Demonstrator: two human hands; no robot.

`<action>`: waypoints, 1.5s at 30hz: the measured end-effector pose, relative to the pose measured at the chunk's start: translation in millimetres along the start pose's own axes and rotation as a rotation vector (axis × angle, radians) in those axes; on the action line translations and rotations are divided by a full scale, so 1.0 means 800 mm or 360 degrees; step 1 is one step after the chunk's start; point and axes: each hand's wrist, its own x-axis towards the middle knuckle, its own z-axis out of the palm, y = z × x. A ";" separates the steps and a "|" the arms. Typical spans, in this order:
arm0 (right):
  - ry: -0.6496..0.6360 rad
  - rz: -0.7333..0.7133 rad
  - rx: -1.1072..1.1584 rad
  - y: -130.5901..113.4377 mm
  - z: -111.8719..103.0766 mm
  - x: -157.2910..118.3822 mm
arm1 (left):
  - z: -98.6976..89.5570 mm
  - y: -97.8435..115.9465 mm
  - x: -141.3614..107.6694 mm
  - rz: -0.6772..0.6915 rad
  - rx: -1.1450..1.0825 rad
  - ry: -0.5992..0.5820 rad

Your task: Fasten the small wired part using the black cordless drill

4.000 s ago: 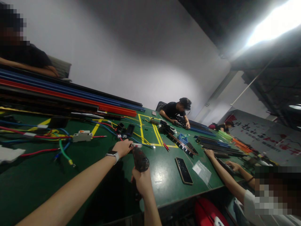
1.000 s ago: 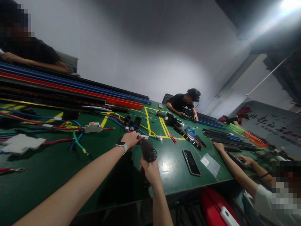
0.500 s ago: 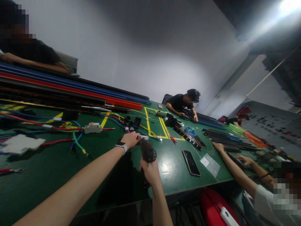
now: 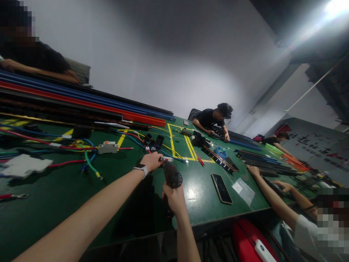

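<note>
A green table (image 4: pixel 201 205) fills most of the lower view. Long blue rails (image 4: pixel 81 95) and an orange rail (image 4: pixel 144 118) lie along its far left side. Compared with four seconds ago, everything sits a little higher and farther right, which suggests the head has turned rather than that anything was moved. A red wire with a ring terminal (image 4: pixel 23 197) has come into sight at lower left. Over the last half second almost nothing differs.

The dark power driver (image 4: pixel 173 176) stays upright in the right hand (image 4: pixel 175 199), which is wrapped round its handle; whether a finger presses the trigger cannot be told. Its nose points away, toward a small white part (image 4: pixel 167 159), but the contact is hidden. The left hand (image 4: pixel 152 161) has its fingers bent together, seemingly pinching that part just above the table. Driver and part keep their places together, so the work appears to be a steady hold at one spot.
</note>
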 end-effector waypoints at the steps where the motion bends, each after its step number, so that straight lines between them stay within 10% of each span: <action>1: 0.0005 0.0002 -0.0008 -0.001 0.000 0.000 | 0.000 0.000 0.000 0.0002 0.0001 -0.0003; 45: 0.0029 0.0074 0.0027 0.004 0.002 -0.001 | 0.001 0.001 0.000 0.0022 0.0055 0.0010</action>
